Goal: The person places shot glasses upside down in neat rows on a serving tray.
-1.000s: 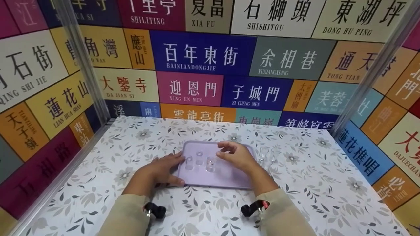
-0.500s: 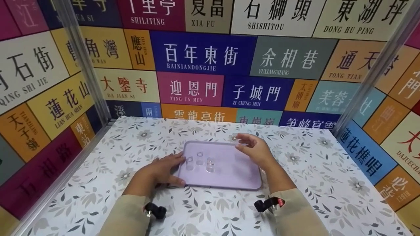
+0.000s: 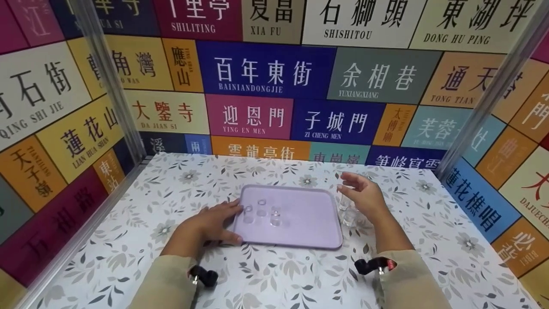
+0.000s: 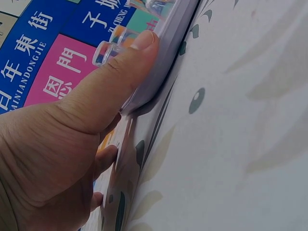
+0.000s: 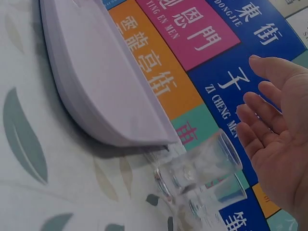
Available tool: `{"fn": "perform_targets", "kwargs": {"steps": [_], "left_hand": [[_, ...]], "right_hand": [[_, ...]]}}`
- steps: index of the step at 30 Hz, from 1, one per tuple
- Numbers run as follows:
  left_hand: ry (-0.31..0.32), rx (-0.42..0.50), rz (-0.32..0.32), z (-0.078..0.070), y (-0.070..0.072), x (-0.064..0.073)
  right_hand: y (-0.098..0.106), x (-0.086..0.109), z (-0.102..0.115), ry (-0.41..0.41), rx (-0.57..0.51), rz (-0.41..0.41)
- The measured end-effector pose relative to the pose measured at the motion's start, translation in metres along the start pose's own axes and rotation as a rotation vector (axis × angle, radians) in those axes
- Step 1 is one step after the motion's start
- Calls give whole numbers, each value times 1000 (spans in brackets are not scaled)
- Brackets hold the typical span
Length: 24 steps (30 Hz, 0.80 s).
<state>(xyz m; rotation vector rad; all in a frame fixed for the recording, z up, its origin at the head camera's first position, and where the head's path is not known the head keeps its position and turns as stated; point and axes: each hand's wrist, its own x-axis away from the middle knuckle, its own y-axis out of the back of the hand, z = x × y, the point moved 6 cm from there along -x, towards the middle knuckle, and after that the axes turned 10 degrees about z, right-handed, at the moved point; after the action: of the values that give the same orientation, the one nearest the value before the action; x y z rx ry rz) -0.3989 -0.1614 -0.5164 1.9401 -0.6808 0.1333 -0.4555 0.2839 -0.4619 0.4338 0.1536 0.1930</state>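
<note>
A pale purple tray (image 3: 306, 219) lies on the table, with three small clear glasses (image 3: 276, 217) standing on its left half. Against the tray's left edge rests my left hand (image 3: 210, 223), fingers spread and relaxed. In the left wrist view its thumb (image 4: 120, 72) lies along the tray's rim. My right hand (image 3: 369, 199) is raised just beyond the right edge of the tray, its fingers loosely bent and holding nothing. Under and beside it stand more clear glasses (image 3: 349, 218). The right wrist view shows one upright glass (image 5: 199, 166) close to the tray's corner, with another behind it.
A white cloth with a leaf and flower print (image 3: 274, 274) covers the table. Walls of coloured panels with lettering (image 3: 266, 71) enclose the back and both sides, with clear upright strips (image 3: 113, 86) at the corners.
My right hand has moved right, from above the tray to over the glasses beside it. My left hand, the tray and the three glasses on it have stayed in place.
</note>
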Motion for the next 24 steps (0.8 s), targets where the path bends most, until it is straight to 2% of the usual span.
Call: {"fn": "perform_targets", "kwargs": {"steps": [11, 20, 24], "left_hand": [[-1, 34, 5, -1, -1, -2], [-6, 21, -1, 1, -1, -2], [-5, 18, -5, 1, 0, 0]], "right_hand": [[34, 11, -18, -78, 26, -81], [41, 9, -38, -178, 9, -52], [42, 10, -42, -190, 5, -44]]}}
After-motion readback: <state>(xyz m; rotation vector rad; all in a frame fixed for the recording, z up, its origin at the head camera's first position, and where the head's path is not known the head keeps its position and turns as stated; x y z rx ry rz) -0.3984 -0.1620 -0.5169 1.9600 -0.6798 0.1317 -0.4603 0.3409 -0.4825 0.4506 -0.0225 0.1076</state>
